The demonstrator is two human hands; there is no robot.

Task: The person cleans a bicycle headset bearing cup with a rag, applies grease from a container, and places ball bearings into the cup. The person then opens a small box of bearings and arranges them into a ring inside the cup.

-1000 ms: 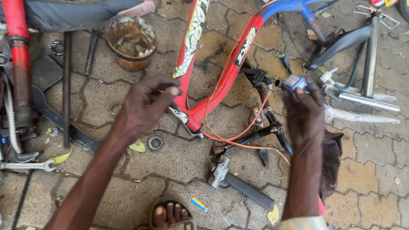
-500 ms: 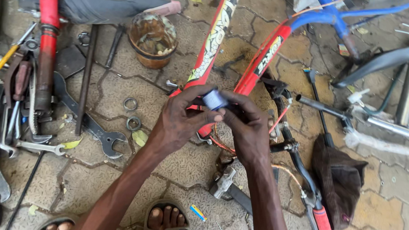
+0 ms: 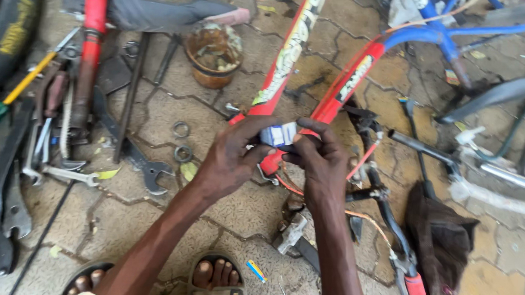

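Small white-and-blue packet (image 3: pixel 278 133): pinched between the fingertips of both hands, above the joint of the red bicycle frame (image 3: pixel 291 59), raised close to the camera, apparently so the fingers can work at it.

Left hand (image 3: pixel 229 158): thumb and forefinger closed on the packet's left edge, the other fingers curled under.

Right hand (image 3: pixel 321 162): fingertips gripping the packet's right edge, knuckles bent over it.

Red bicycle frame: lies flat on the grey paving blocks (image 3: pixel 241 206), two tubes meeting just under the hands; orange cable (image 3: pixel 290 188) trails from it.

Rusty round metal tin (image 3: pixel 213 52): upright beyond the hands, open top, holding what looks like dirty small parts and scraps; exact contents cannot be told.

Two metal ring nuts (image 3: pixel 182 142): loose on the paving, left of the hands.

Open-ended steel spanner (image 3: pixel 69 174): among other tools spread at far left, within reach.

Dark cloth bag (image 3: pixel 440 240): slumped at right, contents hidden.

Sandalled foot (image 3: pixel 217 277): below the forearms.
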